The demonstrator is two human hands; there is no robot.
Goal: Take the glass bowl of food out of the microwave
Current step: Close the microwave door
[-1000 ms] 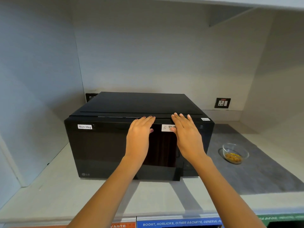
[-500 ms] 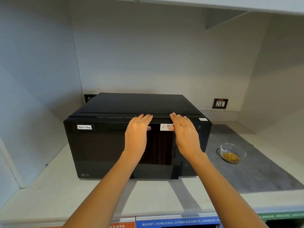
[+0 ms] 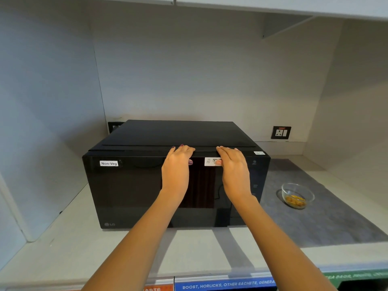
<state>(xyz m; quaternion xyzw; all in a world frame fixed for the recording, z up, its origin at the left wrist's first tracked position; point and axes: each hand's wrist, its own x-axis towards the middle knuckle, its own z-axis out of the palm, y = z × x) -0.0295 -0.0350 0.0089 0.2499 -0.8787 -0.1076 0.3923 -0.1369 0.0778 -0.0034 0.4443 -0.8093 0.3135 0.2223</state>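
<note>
Little has moved since the earlier frame: both hands stay on the microwave [image 3: 176,175] door's top edge. Left hand [image 3: 176,167] and right hand [image 3: 233,168] lie flat, fingers spread, gripping nothing. Press evenly (door looks shut). Glass bowl [image 3: 297,195] sits right of the microwave.

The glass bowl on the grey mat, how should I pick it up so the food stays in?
Come down from above and cup the glass bowl with both hands around its round sides, just under the rim. It stands upright and open on the grey mat, clear of the microwave, with nothing crowding it.
</note>
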